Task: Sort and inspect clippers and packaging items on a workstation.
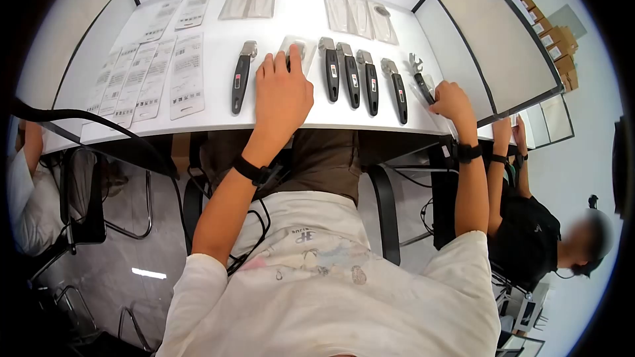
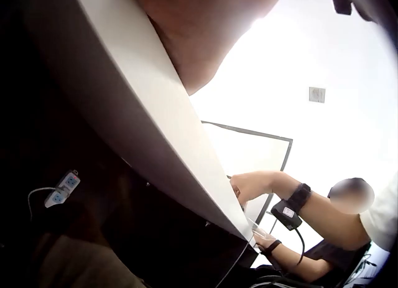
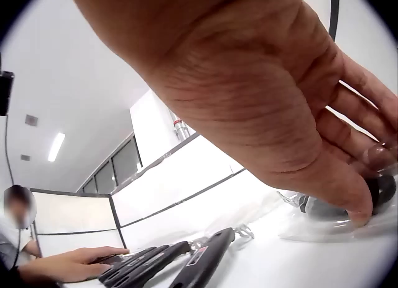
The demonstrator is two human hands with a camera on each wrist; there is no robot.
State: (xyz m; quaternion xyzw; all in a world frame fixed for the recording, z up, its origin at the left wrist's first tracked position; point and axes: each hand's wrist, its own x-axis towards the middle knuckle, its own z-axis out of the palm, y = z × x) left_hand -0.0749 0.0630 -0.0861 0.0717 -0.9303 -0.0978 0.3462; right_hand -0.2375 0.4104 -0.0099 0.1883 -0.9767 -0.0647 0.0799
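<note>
My left hand (image 1: pixel 284 92) lies palm down with extended fingers over a clear package (image 1: pixel 309 47) and a mostly covered tool; in the right wrist view this hand (image 3: pixel 74 263) looks flat. At the table's right side, my right hand (image 1: pixel 453 102) grips the lower end of a black-handled tool (image 1: pixel 421 82) with clear plastic around it. The right wrist view shows the thumb and fingers around the black handle (image 3: pixel 382 191). Between the hands lie several black-handled tools (image 1: pixel 370 86), and another (image 1: pixel 241 82) is left of my left hand.
Printed cards (image 1: pixel 188 76) lie on the left of the white table (image 1: pixel 218 102). Clear packages (image 1: pixel 248 0) lie at the back, with more (image 1: pixel 357 16) at back right. Partition panels (image 1: pixel 493 33) border the table. Another person (image 1: pixel 529 238) sits to the right.
</note>
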